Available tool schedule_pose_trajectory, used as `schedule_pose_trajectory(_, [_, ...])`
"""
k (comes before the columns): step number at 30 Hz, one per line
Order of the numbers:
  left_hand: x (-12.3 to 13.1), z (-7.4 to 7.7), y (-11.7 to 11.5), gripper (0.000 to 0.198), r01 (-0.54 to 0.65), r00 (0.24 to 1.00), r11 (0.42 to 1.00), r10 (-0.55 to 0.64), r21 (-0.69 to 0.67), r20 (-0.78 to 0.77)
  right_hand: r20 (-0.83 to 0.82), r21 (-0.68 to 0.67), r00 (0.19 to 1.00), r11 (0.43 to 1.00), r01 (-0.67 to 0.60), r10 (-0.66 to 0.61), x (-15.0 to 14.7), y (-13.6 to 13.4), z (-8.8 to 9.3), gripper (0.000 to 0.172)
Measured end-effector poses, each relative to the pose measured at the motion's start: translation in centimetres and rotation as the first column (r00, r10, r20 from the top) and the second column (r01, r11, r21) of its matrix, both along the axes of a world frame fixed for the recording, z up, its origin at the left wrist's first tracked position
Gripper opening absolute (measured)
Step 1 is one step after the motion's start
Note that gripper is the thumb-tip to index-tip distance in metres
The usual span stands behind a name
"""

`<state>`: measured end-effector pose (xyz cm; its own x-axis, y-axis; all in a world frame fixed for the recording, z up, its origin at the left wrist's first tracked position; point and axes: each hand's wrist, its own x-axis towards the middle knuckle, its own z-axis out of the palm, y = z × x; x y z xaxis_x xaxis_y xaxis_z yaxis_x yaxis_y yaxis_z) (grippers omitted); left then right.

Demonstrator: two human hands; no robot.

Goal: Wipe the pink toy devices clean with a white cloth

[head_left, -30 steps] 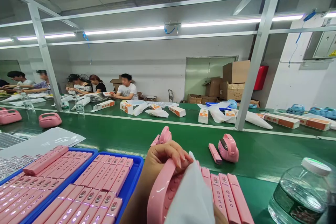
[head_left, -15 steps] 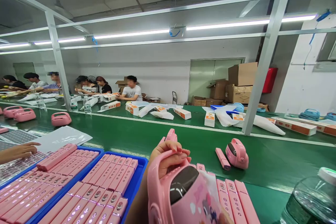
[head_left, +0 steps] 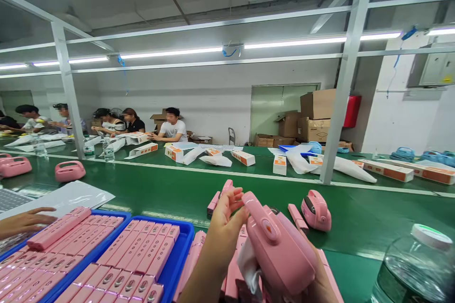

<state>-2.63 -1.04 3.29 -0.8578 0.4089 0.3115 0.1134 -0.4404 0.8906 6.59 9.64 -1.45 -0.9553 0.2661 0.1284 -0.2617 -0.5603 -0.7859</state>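
Note:
I hold a pink handheld device [head_left: 279, 246] close in front of me, above the green belt. My left hand [head_left: 227, 220] has its fingers curled at the device's upper left end, by its handle. My right hand [head_left: 320, 284] cups the device from below at the bottom edge, with a white cloth [head_left: 249, 262] bunched under it; most of that hand's fingers are hidden. Pink bar-shaped parts [head_left: 199, 258] lie below my hands. Another pink device [head_left: 316, 210] and a loose pink bar [head_left: 296, 215] rest on the belt just beyond.
Blue trays [head_left: 183, 236] full of pink bars sit at lower left, where another person's hand [head_left: 24, 220] reaches in. A water bottle [head_left: 415, 267] stands at lower right. Pink devices [head_left: 69, 170], orange-white boxes [head_left: 243, 157] and seated workers line the belt [head_left: 170, 189].
I have turned the pink device so its plain pink back faces up instead of its dark screen side. My left fingers have shifted from gripping the handle to its upper end.

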Motion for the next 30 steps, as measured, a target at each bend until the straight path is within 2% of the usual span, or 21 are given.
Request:
schedule_pose_trajectory(1, [0.1, 0.1, -0.2, 0.041, -0.023, 0.999, 0.999, 0.022, -0.049, -0.033, 0.028, -0.203, 0.997, 0.977, -0.070, 0.078, 0.2, -0.1, 1.0, 0.036])
schedule_pose_trajectory(2, [0.3, 0.3, -0.4, 0.039, -0.037, 0.997, 0.994, 0.030, -0.104, -0.070, 0.024, -0.387, 0.990, 0.915, -0.118, 0.138, 0.5, -0.2, 1.9, 0.035])
schedule_pose_trajectory(3, [0.6, 0.5, -0.5, 0.038, -0.026, 0.995, 0.988, 0.011, -0.151, -0.098, 0.011, -0.512, 0.986, 0.848, -0.136, 0.164, 0.7, -0.3, 2.7, 0.034])
schedule_pose_trajectory(5, [1.4, 0.8, -0.6, 0.041, 0.087, 0.988, 0.979, -0.109, -0.185, -0.111, 0.023, -0.587, 0.988, 0.802, -0.109, 0.151, 1.1, -0.4, 3.9, 0.036])
schedule_pose_trajectory(7, [2.3, 0.9, -0.4, 0.048, 0.230, 0.968, 0.964, -0.241, -0.132, -0.067, 0.053, -0.596, 0.988, 0.798, -0.084, 0.143, 1.3, -0.3, 4.3, 0.037])
schedule_pose_trajectory(8, [2.7, 0.9, -0.2, 0.052, 0.266, 0.962, 0.959, -0.271, -0.100, -0.039, 0.064, -0.589, 0.989, 0.805, -0.072, 0.135, 1.2, -0.2, 4.2, 0.037])
schedule_pose_trajectory(11, [3.4, 0.6, 0.6, 0.057, 0.252, 0.966, 0.968, -0.251, -0.010, 0.060, 0.049, -0.532, 0.996, 0.846, -0.032, 0.069, 0.9, 0.3, 3.4, 0.043])
schedule_pose_trajectory(13, [3.4, 0.4, 1.1, 0.053, 0.248, 0.959, 0.966, -0.255, 0.068, 0.123, 0.043, -0.490, 0.999, 0.871, 0.020, 0.001, 0.7, 0.7, 2.9, 0.059])
schedule_pose_trajectory(16, [3.3, 0.3, 1.2, 0.044, 0.328, 0.919, 0.932, -0.353, 0.155, 0.174, 0.016, -0.426, 0.991, 0.896, 0.129, -0.135, 0.6, 1.4, 2.7, 0.072])
schedule_pose_trajectory(19, [3.9, 0.5, 0.7, 0.053, 0.456, 0.881, 0.882, -0.467, 0.122, 0.079, -0.037, -0.395, 0.986, 0.908, 0.136, -0.163, 0.8, 1.5, 3.1, 0.067])
schedule_pose_trajectory(22, [4.7, 0.7, 0.1, 0.068, 0.508, 0.861, 0.860, -0.506, 0.054, -0.049, -0.018, -0.466, 0.998, 0.884, 0.041, -0.056, 1.2, 1.2, 3.5, 0.052])
schedule_pose_trajectory(24, [5.1, 0.9, -0.2, 0.068, 0.536, 0.843, 0.842, -0.531, 0.062, -0.084, 0.013, -0.519, 1.000, 0.855, -0.014, 0.024, 1.5, 0.9, 3.8, 0.040])
schedule_pose_trajectory(26, [5.2, 1.0, -0.3, 0.069, 0.566, 0.824, 0.821, -0.560, 0.076, -0.089, 0.040, -0.534, 0.998, 0.845, -0.010, 0.037, 1.8, 0.7, 4.0, 0.034])
schedule_pose_trajectory(30, [5.2, 1.1, -0.3, 0.072, 0.648, 0.761, 0.756, -0.635, 0.097, -0.133, 0.067, -0.525, 0.997, 0.851, 0.009, 0.031, 2.4, 0.5, 4.4, 0.033])
